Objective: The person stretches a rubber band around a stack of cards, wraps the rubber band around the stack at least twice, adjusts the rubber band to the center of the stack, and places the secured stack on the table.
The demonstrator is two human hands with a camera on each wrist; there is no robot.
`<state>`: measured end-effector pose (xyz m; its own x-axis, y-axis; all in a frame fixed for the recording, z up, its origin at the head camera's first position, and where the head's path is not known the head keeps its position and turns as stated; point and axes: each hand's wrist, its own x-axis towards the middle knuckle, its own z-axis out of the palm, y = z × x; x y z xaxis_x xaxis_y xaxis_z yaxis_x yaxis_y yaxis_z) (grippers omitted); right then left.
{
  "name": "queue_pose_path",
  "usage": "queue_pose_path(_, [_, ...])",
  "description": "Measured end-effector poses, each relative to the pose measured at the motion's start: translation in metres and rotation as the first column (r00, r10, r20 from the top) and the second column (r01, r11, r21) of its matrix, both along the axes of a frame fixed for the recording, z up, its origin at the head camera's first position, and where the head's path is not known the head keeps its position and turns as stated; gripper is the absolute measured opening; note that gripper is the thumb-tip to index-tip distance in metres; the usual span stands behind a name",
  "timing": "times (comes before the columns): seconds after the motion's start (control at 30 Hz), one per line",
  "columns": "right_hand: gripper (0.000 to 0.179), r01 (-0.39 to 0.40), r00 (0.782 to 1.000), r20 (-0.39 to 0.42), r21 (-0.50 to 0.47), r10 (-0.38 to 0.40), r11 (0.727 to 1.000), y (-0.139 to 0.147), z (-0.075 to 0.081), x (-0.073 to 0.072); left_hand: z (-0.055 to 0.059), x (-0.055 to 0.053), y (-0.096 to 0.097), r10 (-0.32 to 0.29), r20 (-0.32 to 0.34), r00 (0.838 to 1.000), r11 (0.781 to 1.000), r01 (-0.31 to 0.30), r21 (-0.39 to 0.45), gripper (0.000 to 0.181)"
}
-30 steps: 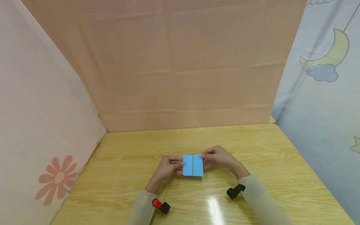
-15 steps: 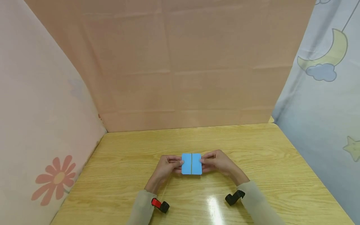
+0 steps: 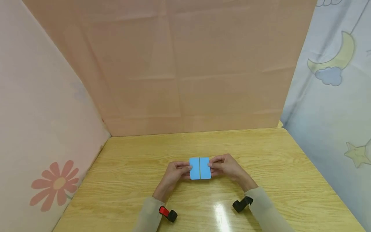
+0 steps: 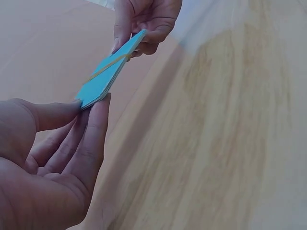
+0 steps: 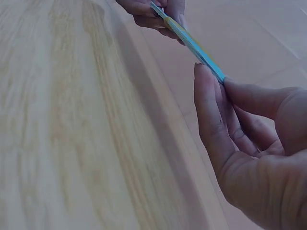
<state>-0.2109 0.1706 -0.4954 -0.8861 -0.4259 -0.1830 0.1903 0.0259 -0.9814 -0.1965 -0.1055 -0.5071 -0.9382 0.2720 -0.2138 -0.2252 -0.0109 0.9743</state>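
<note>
A thin stack of square blue cards (image 3: 195,169) with rounded corners is held up above the table. Round its middle runs a tan rubber band (image 3: 199,172), which crosses the face from top to bottom in the head view. My left hand (image 3: 173,172) pinches the left edge, thumb on the face and fingers behind. At the opposite edge, my right hand (image 3: 229,167) pinches the cards (image 5: 194,47) the same way. Several layers show along the stack's side (image 4: 108,79) in the left wrist view. The fingers behind the cards are partly hidden in the head view.
The wood-grain table (image 3: 139,151) lies under both hands. A peach cloth (image 3: 179,80) hangs at its back edge, with pale printed cloths at the left (image 3: 58,112) and right (image 3: 324,106). Light glares off the table (image 3: 221,216) near the front.
My right thumb has moved from the cards' upper right corner down to the middle of the right edge. The pale strand by the right fingers no longer shows. My left hand keeps its pinch.
</note>
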Motion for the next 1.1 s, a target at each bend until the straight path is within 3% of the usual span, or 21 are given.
queue_pose_path(0.3, [0.035,0.043,0.999,0.021,0.05,-0.044,0.998,0.002,-0.002,-0.001,-0.007,-0.007,0.004,0.007,0.003,1.0,1.0,-0.007,-0.013,0.031])
queue_pose_path(0.63, [0.031,0.064,0.997,0.034,0.103,-0.068,0.993,0.001,0.001,-0.008,-0.005,-0.02,0.007,0.023,0.053,0.998,0.999,-0.021,-0.043,0.024])
queue_pose_path(1.1, [0.029,0.086,0.995,0.038,0.151,-0.093,0.985,-0.002,-0.002,-0.033,-0.001,-0.05,0.006,-0.023,0.047,0.999,0.992,0.029,-0.121,0.023])
